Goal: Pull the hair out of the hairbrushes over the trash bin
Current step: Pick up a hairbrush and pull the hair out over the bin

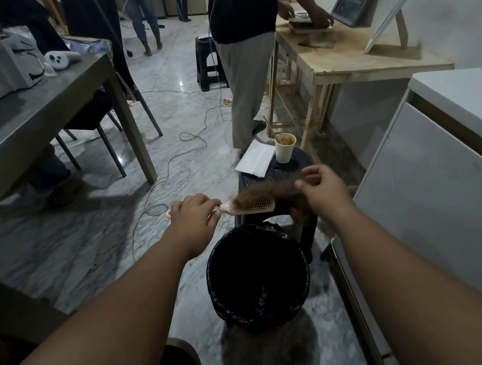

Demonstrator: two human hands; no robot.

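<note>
Hairbrush in left hand, hair in right hand, above bag-lined bin

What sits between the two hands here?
In the head view, the pink hairbrush spans the gap: left hand grips its handle, right hand pinches the brown hair on its bristles.

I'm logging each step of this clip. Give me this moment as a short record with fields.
left hand: grips the hairbrush handle
right hand: pinches the hair at the brush's tip
hairbrush: pink, roughly level, bristles up
hair: brown clump, on the bristles
trash bin: black liner, below the hands
stool: black, bears a paper cup
</note>
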